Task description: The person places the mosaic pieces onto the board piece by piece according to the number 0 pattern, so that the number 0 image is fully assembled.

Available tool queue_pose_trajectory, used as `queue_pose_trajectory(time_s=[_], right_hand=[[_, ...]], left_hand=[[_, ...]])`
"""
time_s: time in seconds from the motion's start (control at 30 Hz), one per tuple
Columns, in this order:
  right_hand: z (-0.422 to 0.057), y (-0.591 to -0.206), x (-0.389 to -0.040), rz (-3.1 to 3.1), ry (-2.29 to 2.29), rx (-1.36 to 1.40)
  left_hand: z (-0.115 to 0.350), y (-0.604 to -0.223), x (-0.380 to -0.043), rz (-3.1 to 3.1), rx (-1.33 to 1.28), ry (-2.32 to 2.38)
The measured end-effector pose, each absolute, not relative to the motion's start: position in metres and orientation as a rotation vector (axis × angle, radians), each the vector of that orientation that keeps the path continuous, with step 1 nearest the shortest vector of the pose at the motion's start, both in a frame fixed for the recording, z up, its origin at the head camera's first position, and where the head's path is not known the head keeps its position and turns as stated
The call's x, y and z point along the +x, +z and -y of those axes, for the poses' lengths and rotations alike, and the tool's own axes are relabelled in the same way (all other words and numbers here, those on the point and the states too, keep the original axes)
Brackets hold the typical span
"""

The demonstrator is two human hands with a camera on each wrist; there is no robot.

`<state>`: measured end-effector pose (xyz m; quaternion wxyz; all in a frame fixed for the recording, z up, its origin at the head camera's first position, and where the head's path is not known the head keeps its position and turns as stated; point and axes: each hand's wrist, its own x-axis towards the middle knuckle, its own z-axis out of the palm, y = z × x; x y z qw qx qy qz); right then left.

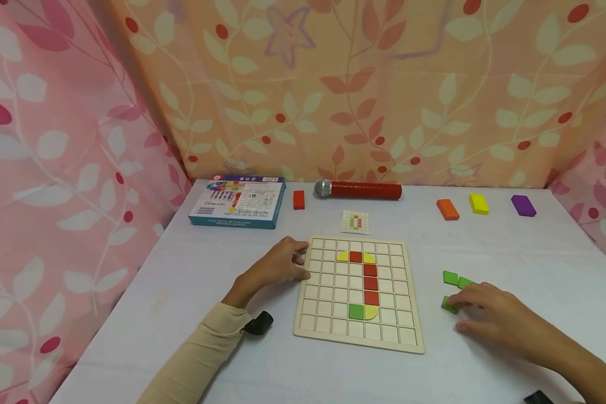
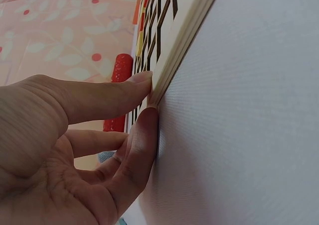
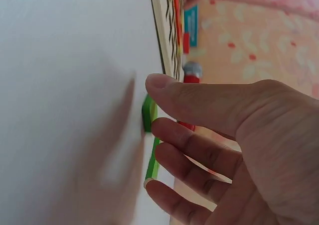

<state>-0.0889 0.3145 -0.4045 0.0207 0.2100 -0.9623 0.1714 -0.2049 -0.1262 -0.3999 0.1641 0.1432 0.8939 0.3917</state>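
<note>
A square wooden grid board (image 1: 328, 324) lies on the white table. Set in its cells are red square tiles (image 1: 371, 283), yellow rounded tiles (image 1: 371, 312) and one green square tile (image 1: 356, 311). At its left edge is my left hand (image 1: 278, 262), thumb and index finger touching the rim, spread apart along it. Loose green tiles (image 1: 450, 278) lie right of the board. My right hand (image 1: 500, 317) hovers over them, fingers bent, with the nearest green tile (image 3: 147, 113) between thumb and index fingertips; the thumb stands off it.
Behind the board lies a small pattern card (image 1: 356, 222), with a red microphone (image 1: 366, 190) beyond it. A game box (image 1: 237, 202) and a red block (image 1: 299, 200) are at back left. Orange (image 1: 448, 209), yellow (image 1: 478, 204) and purple (image 1: 523, 205) blocks lie at back right.
</note>
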Motion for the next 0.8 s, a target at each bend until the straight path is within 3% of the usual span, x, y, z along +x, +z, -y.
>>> queue_pose_trajectory(time_s=[0.4, 0.8], right_hand=[[-0.384, -0.416, -0.072, 2.987, 0.589, 0.421], [-0.393, -0.409, -0.074, 3.241, 0.455, 0.249]], left_hand=[[0.127, -0.402, -0.205, -2.547, 0.413, 1.131], [0.126, -0.403, -0.206, -2.545, 0.423, 1.127]])
